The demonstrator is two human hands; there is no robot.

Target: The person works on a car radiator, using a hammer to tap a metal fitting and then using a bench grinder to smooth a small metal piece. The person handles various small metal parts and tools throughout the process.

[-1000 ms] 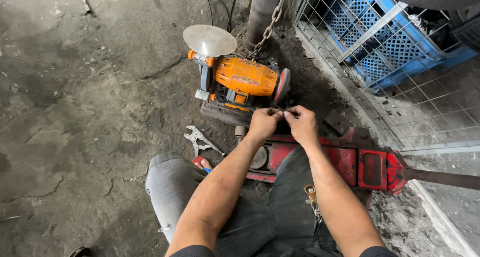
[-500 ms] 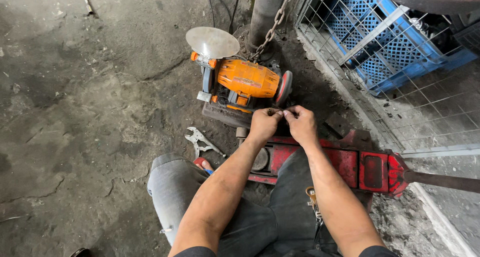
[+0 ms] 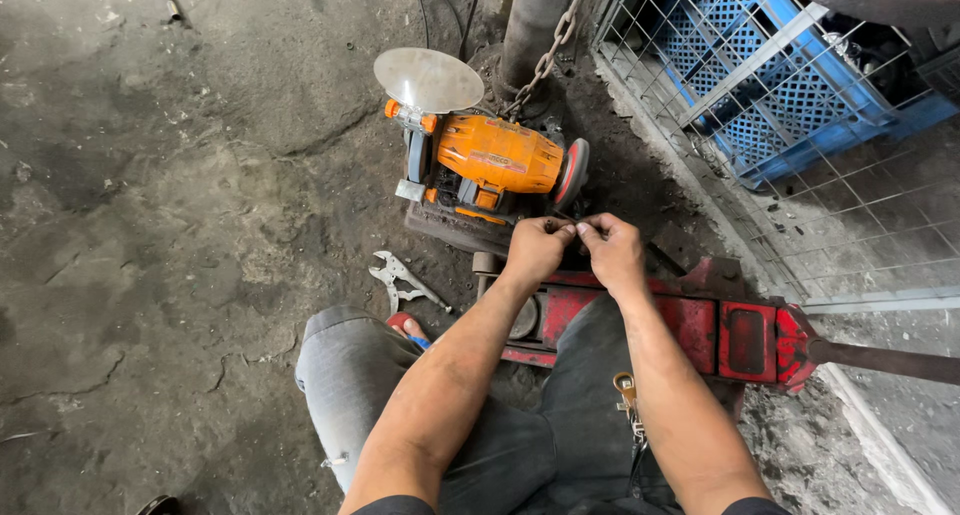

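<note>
Hands at work over a grimy workshop floor

I see the red floor jack (image 3: pixel 700 330) lying near, the orange bench grinder (image 3: pixel 490 165) beyond it, a wrench (image 3: pixel 405 280) to the left. My left hand (image 3: pixel 535 250) and right hand (image 3: pixel 612 250) meet, fingertips pinching a small dark piece (image 3: pixel 572 225) just before the grinder.

Small thin dark metal piece (image 3: pixel 562 225), pinched between fingertips of both hands, lying roughly level; too small to make out further.
</note>
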